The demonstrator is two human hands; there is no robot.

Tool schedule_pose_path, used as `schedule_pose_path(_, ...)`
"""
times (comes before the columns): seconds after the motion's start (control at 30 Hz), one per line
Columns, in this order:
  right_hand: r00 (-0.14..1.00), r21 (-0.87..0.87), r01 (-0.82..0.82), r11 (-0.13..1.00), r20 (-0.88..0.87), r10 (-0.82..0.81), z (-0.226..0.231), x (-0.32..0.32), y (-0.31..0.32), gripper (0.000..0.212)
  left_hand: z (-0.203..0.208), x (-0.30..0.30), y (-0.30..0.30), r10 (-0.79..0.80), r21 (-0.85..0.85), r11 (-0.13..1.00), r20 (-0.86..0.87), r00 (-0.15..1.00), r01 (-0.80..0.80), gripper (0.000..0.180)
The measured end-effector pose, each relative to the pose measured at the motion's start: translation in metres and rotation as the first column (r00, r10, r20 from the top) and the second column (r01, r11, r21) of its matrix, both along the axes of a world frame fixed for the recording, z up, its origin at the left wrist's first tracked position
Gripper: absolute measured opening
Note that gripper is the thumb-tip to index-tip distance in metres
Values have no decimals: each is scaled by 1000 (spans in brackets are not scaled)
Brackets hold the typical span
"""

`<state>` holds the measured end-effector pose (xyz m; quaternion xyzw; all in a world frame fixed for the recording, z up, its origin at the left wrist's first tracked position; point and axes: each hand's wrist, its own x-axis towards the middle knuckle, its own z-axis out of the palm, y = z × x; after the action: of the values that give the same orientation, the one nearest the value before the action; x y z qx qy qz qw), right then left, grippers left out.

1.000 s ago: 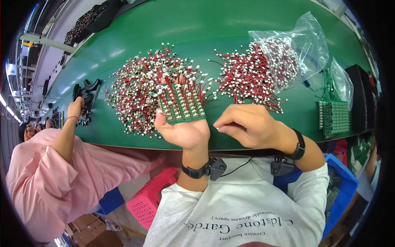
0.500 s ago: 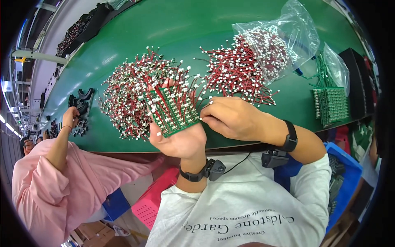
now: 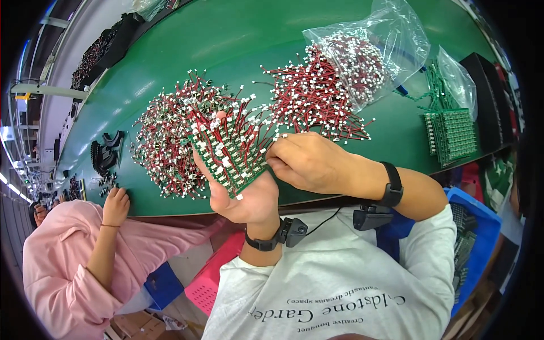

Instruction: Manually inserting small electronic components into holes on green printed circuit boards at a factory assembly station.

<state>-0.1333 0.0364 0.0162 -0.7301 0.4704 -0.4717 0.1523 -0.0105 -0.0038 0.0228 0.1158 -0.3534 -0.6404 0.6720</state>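
Resting on the palm of my left hand (image 3: 249,201) is a green circuit board panel (image 3: 235,178), its fingers behind it. Rows of white connectors cover the panel, and many red and black leads with white plugs stand up from it. My right hand (image 3: 300,161) is pinched at the panel's right edge, by the leads; its fingertips hide what they hold. Behind the panel spreads a heap of wired small boards (image 3: 164,136). Farther right lies a pile of loose red cables (image 3: 309,93) with white plugs, partly inside a clear plastic bag (image 3: 399,42).
At the right, a stack of green panels (image 3: 456,136) stands beside a black box (image 3: 487,102). A blue crate (image 3: 479,226) with boards sits below the table edge. To the left, a co-worker's hand (image 3: 116,205) rests near small black parts (image 3: 102,156). A pink basket (image 3: 207,286) stands below.
The panel in my left hand has turned and tilted slightly, its lower corner swinging down. My right hand has shifted slightly left with the view. The co-worker's hand has moved toward the table edge.
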Motion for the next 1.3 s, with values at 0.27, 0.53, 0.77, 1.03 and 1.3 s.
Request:
schedule_pose_path(0.27,999,28,34,999,-40,-33,3,2,3,16,6,-4,5,8,23,1000,175,984,-12,88)
schedule_pose_path(0.53,974,-71,82,994,-207,-95,-1,5,4,15,0,3,-3,-83,89,993,11,996,82,80)
schedule_pose_path(0.77,957,-59,129,990,-253,-140,0,5,-1,13,4,-2,-3,-137,97,986,-6,991,137,80)
schedule_pose_path(1.03,904,100,-202,974,402,146,8,-11,-12,27,-42,97,-75,95,32,995,17,995,-96,59)
schedule_pose_path(1.3,650,326,-21,945,723,-234,16,-19,58,54,49,-37,72,-172,236,961,91,981,146,76)
